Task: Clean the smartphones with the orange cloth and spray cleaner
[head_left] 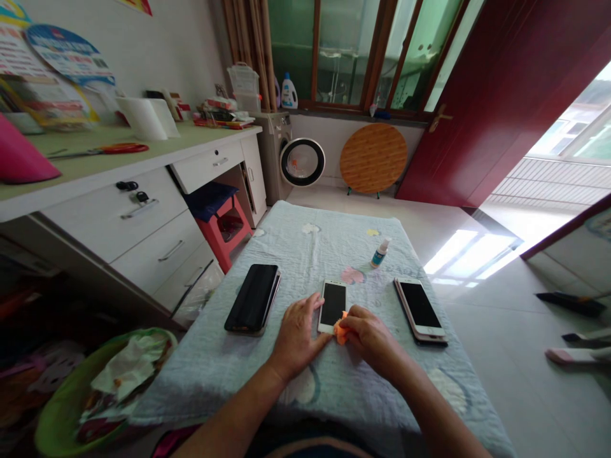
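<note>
A white smartphone (333,305) with a dark screen lies flat on the cloth-covered table. My left hand (299,327) grips it, fingers along its left edge and thumb by its lower corner. Pinched in my right hand (367,332) is a crumpled orange cloth (341,329), pressed at the phone's lower right corner. To the left lies a stack of phones (252,298), a black one on top. On the right, another stack (420,308) has a white-framed phone on top. A small spray bottle (380,253) with a blue label stands upright beyond the phones.
The table wears a light blue patterned cloth (305,245). Along the left runs a desk (191,143) with drawers, and a red stool (226,229) stands beside it. A green basket (52,413) sits at lower left. A washing machine (274,149) with its door open is at the back.
</note>
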A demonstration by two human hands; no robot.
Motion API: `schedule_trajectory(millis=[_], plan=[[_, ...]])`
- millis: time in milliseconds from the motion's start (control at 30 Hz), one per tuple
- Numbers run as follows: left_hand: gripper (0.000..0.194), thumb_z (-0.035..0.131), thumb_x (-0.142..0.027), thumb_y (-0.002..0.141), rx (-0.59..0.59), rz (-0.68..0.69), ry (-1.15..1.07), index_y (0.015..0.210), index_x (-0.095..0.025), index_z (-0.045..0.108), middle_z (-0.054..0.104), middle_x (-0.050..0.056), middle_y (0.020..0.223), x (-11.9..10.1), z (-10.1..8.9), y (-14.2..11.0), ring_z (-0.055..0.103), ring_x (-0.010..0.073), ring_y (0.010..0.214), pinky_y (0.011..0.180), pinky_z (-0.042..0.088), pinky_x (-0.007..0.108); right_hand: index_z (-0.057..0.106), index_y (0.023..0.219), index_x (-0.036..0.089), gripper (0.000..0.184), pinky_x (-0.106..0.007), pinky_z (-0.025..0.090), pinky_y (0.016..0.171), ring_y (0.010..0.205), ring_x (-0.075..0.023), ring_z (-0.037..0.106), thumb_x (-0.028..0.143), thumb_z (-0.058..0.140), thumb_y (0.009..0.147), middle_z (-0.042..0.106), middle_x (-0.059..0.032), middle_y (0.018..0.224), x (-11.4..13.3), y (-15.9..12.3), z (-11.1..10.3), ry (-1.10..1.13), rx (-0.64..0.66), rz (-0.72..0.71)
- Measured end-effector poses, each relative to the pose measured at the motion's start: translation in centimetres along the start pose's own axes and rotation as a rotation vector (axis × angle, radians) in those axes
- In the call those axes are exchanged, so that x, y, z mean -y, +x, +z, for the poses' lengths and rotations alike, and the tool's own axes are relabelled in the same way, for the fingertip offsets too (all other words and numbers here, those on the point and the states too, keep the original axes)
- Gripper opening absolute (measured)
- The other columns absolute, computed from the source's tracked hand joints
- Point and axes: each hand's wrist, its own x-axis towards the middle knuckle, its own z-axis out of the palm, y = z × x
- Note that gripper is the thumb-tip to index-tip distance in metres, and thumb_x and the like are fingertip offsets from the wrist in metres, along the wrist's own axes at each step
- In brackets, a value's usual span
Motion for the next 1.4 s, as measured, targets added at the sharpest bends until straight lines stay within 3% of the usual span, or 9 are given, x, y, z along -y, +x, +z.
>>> schedule_trajectory(millis=[200, 533, 833, 1000, 1133, 1400], plan=[[0.081, 0.063, -0.021, 0.070, -0.019, 0.016, -0.016, 0.142, -0.019, 0.027, 0.060, 0.012, 0.129, 0.1, -0.1, -0.1, 0.051, 0.0308, 0.122, 0.105, 0.037, 0.053, 0.068, 0.069, 0.018, 0.025, -0.023, 0.036, 0.071, 0.078, -0.0136, 0.053, 0.004, 0.053, 0.083, 0.057, -0.0020, 0.082, 0.7, 1.0, 0.2, -0.086, 0.034, -0.025], [0.097, 0.070, -0.028, 0.066, 0.008, 0.013, -0.025, 0.147, -0.016, 0.018, 0.060, 0.015, 0.128, -0.3, -0.2, -0.2, 0.052, 0.0336, 0.121, 0.102, 0.038, 0.055, 0.066, 0.075, 0.017, 0.014, -0.025, 0.036, 0.071, 0.079, -0.0146, 0.050, 0.011, 0.060, 0.086, 0.062, -0.0030, 0.086, 2.1, 3.4, 3.0, -0.177, 0.032, -0.178], [0.092, 0.068, -0.047, 0.079, -0.013, 0.052, 0.028, 0.148, -0.019, 0.014, 0.061, 0.013, 0.129, 0.1, 0.1, -0.3, 0.050, 0.0333, 0.122, 0.102, 0.038, 0.054, 0.071, 0.085, 0.022, 0.021, -0.025, 0.039, 0.077, 0.085, -0.0151, 0.054, 0.007, 0.056, 0.086, 0.059, -0.0021, 0.089, 0.5, 0.6, 1.1, -0.071, 0.016, -0.059], [0.093, 0.065, -0.058, 0.079, -0.014, 0.050, 0.020, 0.148, -0.021, 0.015, 0.062, 0.013, 0.128, -0.1, -0.1, -0.1, 0.053, 0.0327, 0.119, 0.099, 0.040, 0.053, 0.070, 0.078, 0.021, 0.024, -0.025, 0.039, 0.076, 0.084, -0.0149, 0.055, 0.007, 0.053, 0.085, 0.060, -0.0018, 0.085, 0.2, 0.4, -0.3, -0.077, 0.037, -0.011], [0.085, 0.062, -0.055, 0.084, -0.009, 0.059, 0.033, 0.147, -0.022, 0.016, 0.063, 0.012, 0.126, 0.0, 0.0, -0.1, 0.053, 0.0322, 0.119, 0.101, 0.038, 0.054, 0.069, 0.075, 0.018, 0.023, -0.023, 0.039, 0.074, 0.081, -0.0142, 0.055, 0.004, 0.052, 0.082, 0.059, -0.0026, 0.084, -0.7, 2.5, -0.5, -0.119, 0.018, 0.004], [0.078, 0.063, -0.047, 0.086, -0.003, 0.078, 0.032, 0.147, -0.024, 0.018, 0.063, 0.011, 0.125, 0.0, -0.1, -0.1, 0.054, 0.0321, 0.119, 0.103, 0.036, 0.058, 0.069, 0.094, 0.014, 0.021, -0.025, 0.038, 0.082, 0.091, -0.0176, 0.057, 0.006, 0.052, 0.083, 0.063, -0.0073, 0.093, -2.8, 8.6, -1.0, -0.275, -0.125, 0.073]])
